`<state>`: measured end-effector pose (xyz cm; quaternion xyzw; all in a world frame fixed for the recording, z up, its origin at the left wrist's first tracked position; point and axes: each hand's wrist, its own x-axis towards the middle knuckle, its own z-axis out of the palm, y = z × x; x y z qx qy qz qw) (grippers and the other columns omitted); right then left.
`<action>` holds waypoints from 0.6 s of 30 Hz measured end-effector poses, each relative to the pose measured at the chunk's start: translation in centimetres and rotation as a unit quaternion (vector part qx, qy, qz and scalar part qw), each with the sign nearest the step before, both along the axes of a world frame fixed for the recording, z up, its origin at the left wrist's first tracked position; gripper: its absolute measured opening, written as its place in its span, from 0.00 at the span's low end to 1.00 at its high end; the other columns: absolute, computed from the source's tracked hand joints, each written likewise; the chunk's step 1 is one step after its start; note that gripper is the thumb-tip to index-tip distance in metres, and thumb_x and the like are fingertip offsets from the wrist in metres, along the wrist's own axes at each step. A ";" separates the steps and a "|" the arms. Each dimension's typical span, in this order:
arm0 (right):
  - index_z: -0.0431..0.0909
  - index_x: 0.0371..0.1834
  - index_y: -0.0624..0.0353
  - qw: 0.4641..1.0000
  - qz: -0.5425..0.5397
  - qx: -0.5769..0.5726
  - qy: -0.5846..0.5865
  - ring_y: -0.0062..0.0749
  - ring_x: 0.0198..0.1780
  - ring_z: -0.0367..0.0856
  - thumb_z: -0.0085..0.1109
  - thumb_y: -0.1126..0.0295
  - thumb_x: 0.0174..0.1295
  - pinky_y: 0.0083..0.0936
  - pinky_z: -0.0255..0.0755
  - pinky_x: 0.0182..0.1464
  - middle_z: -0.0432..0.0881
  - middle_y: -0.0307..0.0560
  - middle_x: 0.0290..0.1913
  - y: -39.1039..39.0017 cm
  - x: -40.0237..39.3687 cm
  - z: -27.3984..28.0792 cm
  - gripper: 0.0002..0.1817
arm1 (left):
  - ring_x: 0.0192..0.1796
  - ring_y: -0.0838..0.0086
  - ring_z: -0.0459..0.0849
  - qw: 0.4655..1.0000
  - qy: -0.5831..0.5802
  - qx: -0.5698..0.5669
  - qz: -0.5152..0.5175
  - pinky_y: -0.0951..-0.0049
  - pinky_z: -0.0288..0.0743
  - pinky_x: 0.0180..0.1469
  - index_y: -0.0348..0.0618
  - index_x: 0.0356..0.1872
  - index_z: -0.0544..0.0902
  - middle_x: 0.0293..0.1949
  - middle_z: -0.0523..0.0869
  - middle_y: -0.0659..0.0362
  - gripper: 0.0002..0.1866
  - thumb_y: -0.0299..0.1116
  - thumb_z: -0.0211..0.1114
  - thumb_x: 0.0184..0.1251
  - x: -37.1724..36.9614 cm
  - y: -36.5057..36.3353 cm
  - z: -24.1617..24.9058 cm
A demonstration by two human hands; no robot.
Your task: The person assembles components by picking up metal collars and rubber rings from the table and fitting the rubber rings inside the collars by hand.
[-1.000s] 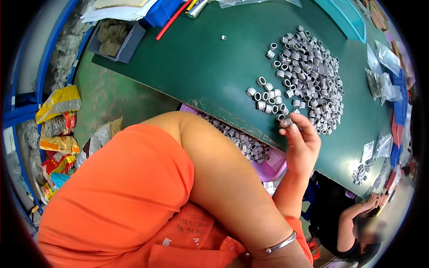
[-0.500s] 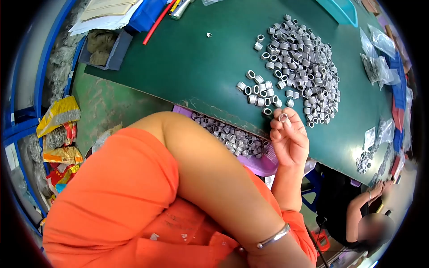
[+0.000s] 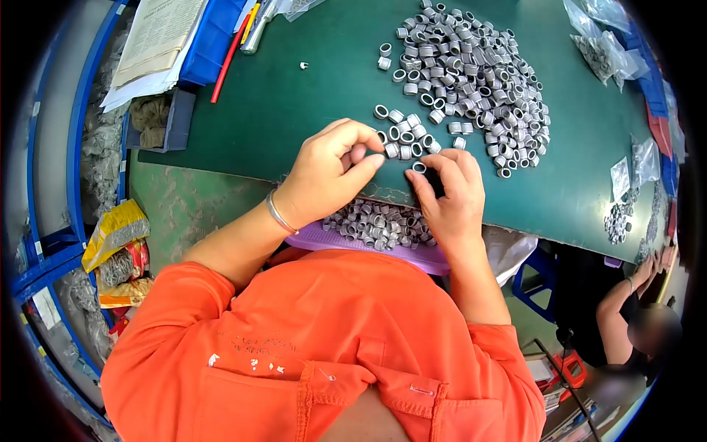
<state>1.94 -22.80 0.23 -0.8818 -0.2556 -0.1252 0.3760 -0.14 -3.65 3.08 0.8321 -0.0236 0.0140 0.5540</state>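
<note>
My left hand (image 3: 335,163) is at the near edge of the green table, its fingers curved, with thumb and index fingertip slightly apart beside a small group of metal rings (image 3: 405,137). No ring shows clearly between them. My right hand (image 3: 451,193) pinches one short grey metal ring (image 3: 419,167) between thumb and fingers, just in front of that group. Beyond lies a large heap of similar rings (image 3: 471,74). Below the table edge, a purple basket (image 3: 317,237) at my lap holds many more rings (image 3: 379,223).
The green table (image 3: 287,110) carries a red stick (image 3: 230,66), a blue bin (image 3: 213,44) and papers (image 3: 156,40) at the left. Plastic bags (image 3: 607,51) lie along the right side. Another person's arm (image 3: 615,313) is at the far right. A grey box (image 3: 177,121) stands at the left corner.
My left hand has come up from low by my body to the small group of rings. My right hand has lowered its ring toward the tabletop. The whole view has shifted.
</note>
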 end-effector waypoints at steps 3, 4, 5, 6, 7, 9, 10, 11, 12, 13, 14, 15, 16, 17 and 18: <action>0.77 0.38 0.63 0.970 0.014 0.160 0.180 0.27 0.35 0.77 0.66 0.81 0.46 0.18 0.72 0.35 0.77 0.45 0.38 -0.2 -0.2 0.7 0.14 | 0.23 0.87 0.63 1.000 -0.008 0.019 0.008 0.86 0.59 0.24 0.39 0.30 0.79 0.27 0.71 0.67 0.05 0.21 0.65 0.54 -0.8 0.6 -0.6; 0.77 0.39 0.64 0.936 0.031 0.256 0.241 0.20 0.33 0.77 0.63 0.84 0.49 0.14 0.73 0.34 0.78 0.43 0.38 -0.4 -0.2 0.4 0.13 | 0.22 0.87 0.63 0.999 -0.010 0.037 0.002 0.86 0.58 0.24 0.39 0.30 0.79 0.27 0.71 0.66 0.05 0.20 0.65 0.53 -0.9 0.7 -0.8; 0.76 0.42 0.68 0.868 0.053 0.367 0.330 0.22 0.36 0.79 0.61 0.86 0.51 0.16 0.76 0.37 0.79 0.46 0.40 -0.6 -0.3 0.3 0.14 | 0.22 0.87 0.63 0.999 -0.010 0.035 -0.001 0.86 0.58 0.24 0.39 0.30 0.79 0.27 0.71 0.66 0.05 0.20 0.65 0.53 -1.0 0.6 -1.1; 0.75 0.43 0.69 0.816 0.056 0.420 0.394 0.26 0.38 0.81 0.60 0.86 0.52 0.18 0.77 0.39 0.79 0.48 0.41 -0.8 -0.4 0.9 0.14 | 0.22 0.87 0.63 0.999 -0.034 0.037 -0.001 0.85 0.58 0.24 0.39 0.30 0.78 0.26 0.70 0.66 0.05 0.19 0.65 0.53 -1.0 0.6 -1.5; 0.74 0.44 0.70 0.755 0.058 0.470 0.454 0.29 0.40 0.82 0.59 0.87 0.53 0.20 0.79 0.41 0.80 0.51 0.42 -1.0 -0.5 1.5 0.14 | 0.22 0.87 0.63 0.998 -0.058 0.039 0.000 0.85 0.58 0.23 0.38 0.29 0.78 0.26 0.70 0.66 0.05 0.19 0.64 0.52 -1.0 0.5 -1.8; 0.73 0.45 0.69 0.715 0.084 0.518 0.462 0.31 0.41 0.83 0.58 0.86 0.54 0.22 0.79 0.40 0.80 0.54 0.43 -1.3 -0.7 1.2 0.14 | 0.22 0.86 0.63 0.996 -0.073 0.042 -0.006 0.85 0.58 0.23 0.38 0.31 0.78 0.25 0.70 0.66 0.06 0.19 0.66 0.52 -0.9 0.5 -2.2; 0.73 0.45 0.67 0.671 0.113 0.564 0.468 0.33 0.41 0.83 0.58 0.85 0.55 0.23 0.79 0.39 0.80 0.56 0.44 -1.4 -0.7 1.0 0.14 | 0.22 0.86 0.64 0.995 -0.090 0.046 -0.009 0.84 0.58 0.23 0.39 0.33 0.79 0.25 0.70 0.66 0.08 0.20 0.67 0.51 -0.9 0.5 -2.2; 0.73 0.45 0.67 0.671 0.113 0.563 0.469 0.33 0.41 0.83 0.58 0.85 0.55 0.23 0.79 0.39 0.80 0.56 0.44 -1.4 -0.7 1.1 0.14 | 0.22 0.86 0.64 0.995 -0.090 0.046 -0.009 0.84 0.58 0.23 0.39 0.33 0.79 0.25 0.70 0.66 0.08 0.20 0.67 0.51 -0.9 0.3 -2.1; 0.72 0.45 0.68 0.659 0.115 0.558 0.491 0.34 0.41 0.83 0.57 0.84 0.57 0.24 0.80 0.39 0.80 0.57 0.44 -1.4 -0.9 1.1 0.13 | 0.21 0.84 0.65 0.997 -0.073 -0.008 -0.028 0.83 0.59 0.23 0.40 0.35 0.79 0.24 0.69 0.65 0.11 0.23 0.69 0.50 -0.9 0.1 -1.6; 0.72 0.45 0.69 0.646 0.117 0.552 0.514 0.35 0.41 0.84 0.56 0.83 0.58 0.24 0.80 0.39 0.81 0.58 0.43 -1.3 -1.1 1.2 0.12 | 0.21 0.83 0.65 0.995 -0.055 -0.062 -0.047 0.81 0.61 0.22 0.42 0.37 0.80 0.22 0.69 0.65 0.13 0.26 0.72 0.49 -1.0 0.0 -1.2; 0.73 0.46 0.69 0.679 0.109 0.502 0.525 0.33 0.40 0.84 0.55 0.80 0.61 0.22 0.80 0.36 0.81 0.58 0.43 -1.2 -1.3 1.3 0.10 | 0.21 0.82 0.64 0.994 -0.059 -0.051 -0.082 0.81 0.61 0.22 0.43 0.41 0.80 0.23 0.70 0.66 0.19 0.28 0.74 0.46 -1.0 0.1 -0.9; 0.73 0.46 0.69 0.708 0.105 0.457 0.528 0.30 0.38 0.84 0.54 0.78 0.62 0.18 0.77 0.33 0.82 0.54 0.41 -0.9 -1.6 1.5 0.10 | 0.22 0.83 0.66 0.991 -0.069 -0.038 -0.104 0.81 0.63 0.23 0.43 0.40 0.80 0.25 0.71 0.65 0.16 0.26 0.72 0.48 -1.0 -0.1 -0.4; 0.72 0.47 0.69 0.711 0.119 0.435 0.539 0.29 0.38 0.84 0.53 0.77 0.63 0.17 0.77 0.33 0.82 0.52 0.39 -0.8 -1.9 1.7 0.11 | 0.23 0.82 0.69 0.989 -0.070 -0.049 -0.124 0.81 0.64 0.24 0.42 0.40 0.80 0.25 0.72 0.64 0.15 0.26 0.71 0.50 -1.1 -0.2 -0.6; 0.72 0.48 0.69 0.713 0.134 0.413 0.551 0.28 0.37 0.84 0.53 0.77 0.63 0.15 0.76 0.32 0.82 0.51 0.38 -0.8 -2.1 1.8 0.11 | 0.25 0.82 0.71 0.985 -0.070 -0.061 -0.144 0.81 0.66 0.26 0.42 0.40 0.80 0.26 0.73 0.64 0.14 0.25 0.70 0.51 -1.3 -0.4 -1.0; 0.74 0.45 0.69 0.732 0.109 0.395 0.544 0.24 0.34 0.83 0.52 0.76 0.65 0.15 0.75 0.31 0.82 0.46 0.36 -0.3 -2.2 2.6 0.09 | 0.29 0.80 0.76 0.982 -0.082 -0.083 -0.147 0.81 0.70 0.30 0.41 0.39 0.79 0.28 0.76 0.62 0.11 0.24 0.67 0.54 -1.4 -0.6 -1.1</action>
